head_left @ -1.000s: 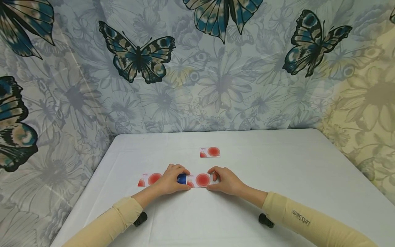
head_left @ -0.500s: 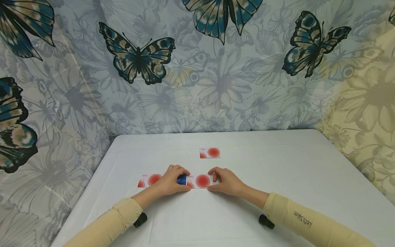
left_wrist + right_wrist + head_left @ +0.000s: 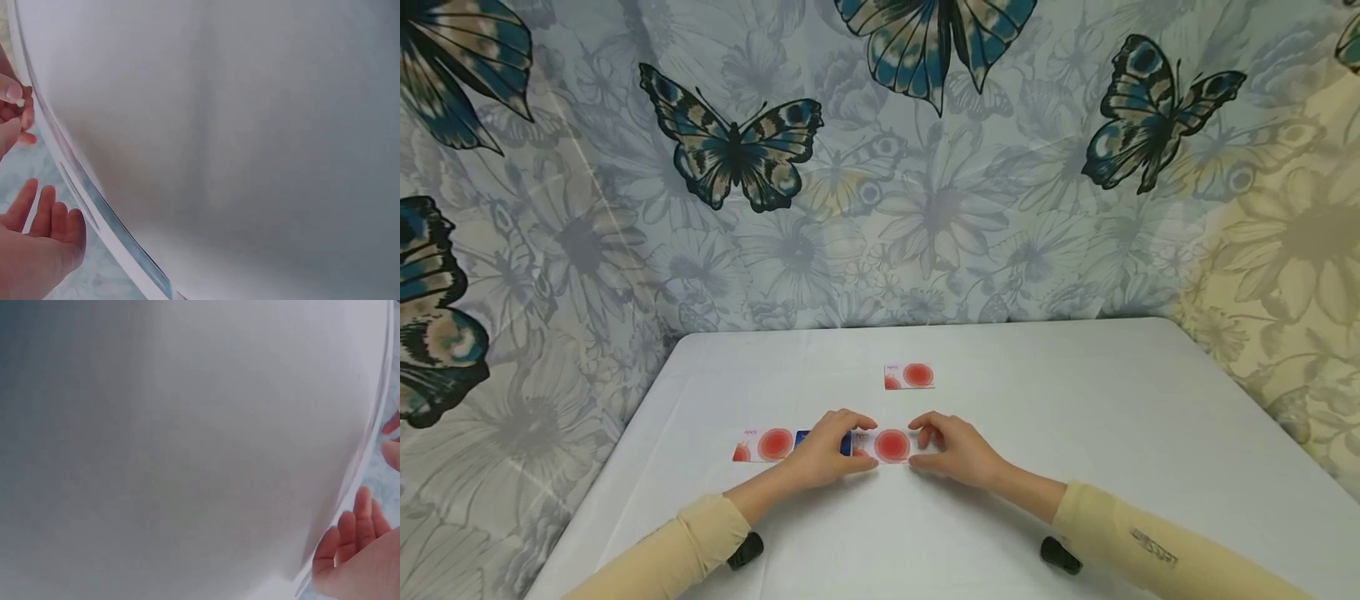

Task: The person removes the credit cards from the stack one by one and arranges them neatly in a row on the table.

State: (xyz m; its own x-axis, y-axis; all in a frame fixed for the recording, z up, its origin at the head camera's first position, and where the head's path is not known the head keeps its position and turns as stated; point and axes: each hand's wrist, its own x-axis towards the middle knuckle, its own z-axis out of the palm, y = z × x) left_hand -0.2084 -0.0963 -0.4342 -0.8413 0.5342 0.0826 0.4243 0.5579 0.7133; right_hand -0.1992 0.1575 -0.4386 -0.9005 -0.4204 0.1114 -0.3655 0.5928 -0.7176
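Three flat card-like pieces lie in a row in the head view. The left white card (image 3: 774,444) and the right white card (image 3: 892,446) each bear a red circle; the blue card (image 3: 802,436) lies between them. My left hand (image 3: 831,452) covers much of the blue card, its forefinger and thumb spread apart over the right white card's left part. At that card's right end is my right hand (image 3: 961,452), forefinger near the upper corner and thumb near the lower. In both wrist views, fingers appear at the outer edge, and the cards are hidden.
A further white card (image 3: 909,376) with a red circle lies farther back on the white table (image 3: 1075,400). Behind the table hangs a backdrop (image 3: 940,208) printed with flowers and butterflies. A black wrist device shows below each forearm.
My left hand has shifted right along the right white card, uncovering more of the blue one. My right hand has moved slightly right. The cards keep their places in the row.
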